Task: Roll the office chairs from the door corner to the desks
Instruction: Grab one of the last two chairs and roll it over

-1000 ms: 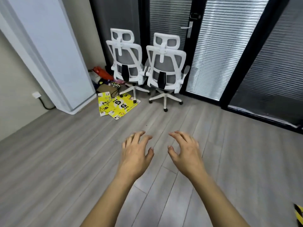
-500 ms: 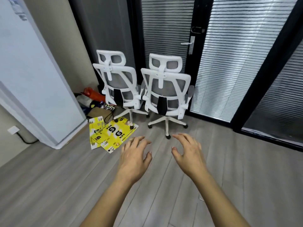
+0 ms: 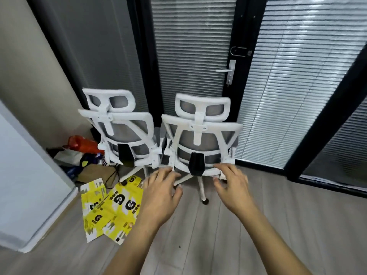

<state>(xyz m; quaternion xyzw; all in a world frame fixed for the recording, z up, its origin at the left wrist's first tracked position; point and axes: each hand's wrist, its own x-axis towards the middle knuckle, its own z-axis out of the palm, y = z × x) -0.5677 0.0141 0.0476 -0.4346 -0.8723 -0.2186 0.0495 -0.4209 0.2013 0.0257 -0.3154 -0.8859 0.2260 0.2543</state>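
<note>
Hovering spread and empty, the hands sit behind upright chairs facing the door.

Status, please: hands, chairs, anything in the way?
Left hand, right hand open, empty. Right chair just ahead, not gripped. Leaflets lie by left chair.

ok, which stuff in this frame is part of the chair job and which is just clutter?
Job:
- left chair
- right chair
- left hand and right hand, both open, reaching toward the right chair

Lying about:
- yellow leaflets on the floor
- red bag
- brown paper bag
- white cabinet
</note>
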